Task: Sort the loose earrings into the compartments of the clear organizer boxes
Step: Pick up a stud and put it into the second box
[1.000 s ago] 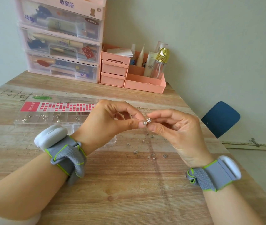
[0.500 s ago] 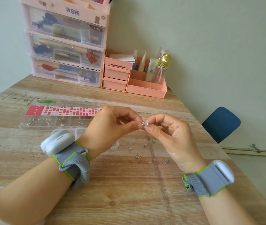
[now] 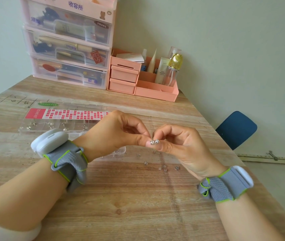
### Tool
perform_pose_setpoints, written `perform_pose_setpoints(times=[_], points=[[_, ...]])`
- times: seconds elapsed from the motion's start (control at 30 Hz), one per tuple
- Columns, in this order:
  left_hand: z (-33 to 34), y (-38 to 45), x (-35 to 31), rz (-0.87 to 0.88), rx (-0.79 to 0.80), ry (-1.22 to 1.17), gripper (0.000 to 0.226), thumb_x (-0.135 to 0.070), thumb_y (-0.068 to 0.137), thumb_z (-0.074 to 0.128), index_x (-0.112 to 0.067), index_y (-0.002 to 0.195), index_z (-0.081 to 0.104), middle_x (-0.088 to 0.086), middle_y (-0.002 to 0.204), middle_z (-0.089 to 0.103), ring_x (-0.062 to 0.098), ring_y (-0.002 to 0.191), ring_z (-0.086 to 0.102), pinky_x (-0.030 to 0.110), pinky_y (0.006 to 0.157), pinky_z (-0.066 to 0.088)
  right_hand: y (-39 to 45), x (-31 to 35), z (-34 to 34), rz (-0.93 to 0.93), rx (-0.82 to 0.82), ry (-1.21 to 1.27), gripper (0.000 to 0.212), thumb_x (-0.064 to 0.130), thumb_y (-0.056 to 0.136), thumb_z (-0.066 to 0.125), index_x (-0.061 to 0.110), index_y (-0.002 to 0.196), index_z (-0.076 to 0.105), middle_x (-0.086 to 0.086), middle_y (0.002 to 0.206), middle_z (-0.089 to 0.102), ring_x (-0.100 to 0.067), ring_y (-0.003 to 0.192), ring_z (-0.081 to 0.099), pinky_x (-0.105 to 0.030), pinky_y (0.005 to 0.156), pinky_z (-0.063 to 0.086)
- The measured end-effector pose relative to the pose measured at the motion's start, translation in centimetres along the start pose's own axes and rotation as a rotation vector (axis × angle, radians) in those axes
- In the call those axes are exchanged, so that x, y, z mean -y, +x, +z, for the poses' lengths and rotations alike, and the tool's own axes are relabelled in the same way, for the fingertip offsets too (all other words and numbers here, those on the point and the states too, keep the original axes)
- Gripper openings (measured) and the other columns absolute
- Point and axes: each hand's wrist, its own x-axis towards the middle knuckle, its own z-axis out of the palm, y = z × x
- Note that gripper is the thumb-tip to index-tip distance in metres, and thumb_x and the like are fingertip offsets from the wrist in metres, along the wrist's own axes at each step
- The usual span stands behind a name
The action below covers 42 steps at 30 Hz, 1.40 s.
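Both thumbs and forefingers are pinched shut on a pair of studs [image 3: 154,141], one in each hand, the two sparkling heads side by side and touching where the fingertips meet. A second ago the studs sat slightly apart and tilted; now they are level and pressed together, so the matching seems done. The left hand [image 3: 119,134] curls in from one side, the right hand [image 3: 178,143] from the other, the remaining fingers of both folded loosely above the pinch. Both hands hover above the table [image 3: 120,197], not resting on it.

Just behind the left hand lies the clear box [image 3: 56,125], its near row already holding several earrings, with the pink-printed lid [image 3: 68,113] folded back beyond it. A second small clear box [image 3: 119,151] peeps out under the left wrist. Right of that box, below the right hand, the loose earrings [image 3: 162,165] are scattered on the wood, only a handful left.

With the pair confirmed, it looks ready to go into one compartment of the box, probably the next vacant one.
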Motion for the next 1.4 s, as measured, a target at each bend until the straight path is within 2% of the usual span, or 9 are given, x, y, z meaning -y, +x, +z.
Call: perform_pose_setpoints(times=[0.17, 0.37, 0.53, 0.7, 0.83, 0.93, 1.07, 1.2, 1.4], points=[[-0.2, -0.1, 0.0, -0.014, 0.056, -0.028, 0.02, -0.025, 0.055, 0.072, -0.011, 0.07, 0.072, -0.005, 0.065, 0.069, 0.005, 0.063, 0.064, 0.013, 0.064, 0.049, -0.2, 0.1, 0.1, 0.058, 0.092, 0.012, 0.014, 0.008, 0.076, 0.064, 0.021, 0.071, 0.063, 0.01, 0.071, 0.056, -0.008, 0.071, 0.047, -0.016, 0.066, 0.038], [-0.4, -0.2, -0.3, -0.037, 0.025, -0.002, 0.025, -0.031, 0.053, 0.072, -0.016, 0.072, 0.074, 0.0, 0.072, 0.072, 0.011, 0.069, 0.067, 0.016, 0.071, 0.053, -0.1, 0.1, 0.2, 0.047, 0.09, -0.018, 0.007, 0.009, 0.078, 0.061, 0.014, 0.076, 0.057, 0.013, 0.069, 0.054, -0.005, 0.069, 0.045, -0.014, 0.065, 0.036], [-0.8, -0.4, -0.7, -0.092, 0.016, 0.07, 0.024, -0.032, 0.056, 0.07, -0.017, 0.075, 0.074, -0.002, 0.074, 0.072, 0.007, 0.068, 0.066, 0.013, 0.07, 0.052, 0.1, 0.0, 0.3, 0.037, 0.093, -0.117, 0.004, 0.017, 0.081, 0.061, 0.019, 0.079, 0.058, 0.008, 0.073, 0.051, -0.015, 0.072, 0.041, -0.022, 0.065, 0.034], [-1.7, -0.9, -0.9, -0.134, 0.027, 0.227, 0.007, -0.025, 0.068, 0.073, -0.026, 0.075, 0.073, -0.015, 0.069, 0.07, -0.005, 0.065, 0.062, 0.004, 0.064, 0.045, 0.3, 0.4, 0.4, 0.023, 0.101, -0.19, 0.002, 0.02, 0.082, 0.059, 0.02, 0.081, 0.057, 0.014, 0.073, 0.054, -0.005, 0.07, 0.045, -0.017, 0.066, 0.037], [-4.3, -2.4, -0.7, -0.128, -0.046, 0.41, 0.008, -0.025, 0.073, 0.072, -0.03, 0.078, 0.072, -0.015, 0.074, 0.07, -0.009, 0.069, 0.061, 0.002, 0.065, 0.043, 0.6, 1.2, 1.2, 0.023, 0.075, -0.235, 0.003, 0.024, 0.08, 0.061, 0.021, 0.079, 0.059, 0.012, 0.072, 0.053, -0.014, 0.069, 0.043, -0.027, 0.065, 0.035], [-5.8, -3.6, -0.6, -0.149, -0.039, 0.521, 0.01, -0.033, 0.072, 0.071, -0.034, 0.082, 0.071, -0.017, 0.08, 0.068, -0.012, 0.075, 0.059, 0.002, 0.067, 0.043, 1.0, 1.4, 2.2, 0.003, 0.076, -0.325, 0.007, 0.022, 0.081, 0.065, 0.023, 0.077, 0.06, 0.014, 0.068, 0.053, -0.009, 0.063, 0.043, -0.02, 0.061, 0.036], [-6.4, -4.9, -0.7, -0.191, 0.084, 0.673, 0.039, -0.058, 0.059, 0.063, -0.041, 0.094, 0.064, -0.026, 0.098, 0.061, -0.015, 0.084, 0.051, 0.005, 0.075, 0.04, 1.5, 1.7, 3.9, -0.005, 0.079, -0.425, 0.017, 0.012, 0.082, 0.067, 0.022, 0.073, 0.058, 0.016, 0.057, 0.046, 0.001, 0.055, 0.039, -0.009, 0.057, 0.032], [-5.3, -4.7, -0.3, -0.13, 0.065, 0.872, 0.031, -0.053, 0.073, 0.061, -0.035, 0.098, 0.064, -0.022, 0.099, 0.058, -0.004, 0.09, 0.047, 0.011, 0.076, 0.033, 1.7, 1.5, 4.7, -0.015, 0.054, -0.601, 0.013, 0.02, 0.08, 0.07, 0.023, 0.073, 0.061, 0.011, 0.056, 0.037, -0.004, 0.053, 0.034, -0.017, 0.055, 0.03], [-5.0, -4.4, 0.9, -0.072, -0.115, 0.841, 0.017, -0.04, 0.083, 0.058, -0.03, 0.086, 0.071, -0.016, 0.082, 0.067, 0.002, 0.08, 0.058, 0.02, 0.077, 0.045, 2.3, 0.7, 5.5, -0.114, -0.003, -0.918, 0.01, 0.028, 0.077, 0.071, 0.026, 0.071, 0.062, 0.01, 0.049, 0.04, -0.005, 0.055, 0.041, -0.03, 0.06, 0.041]])
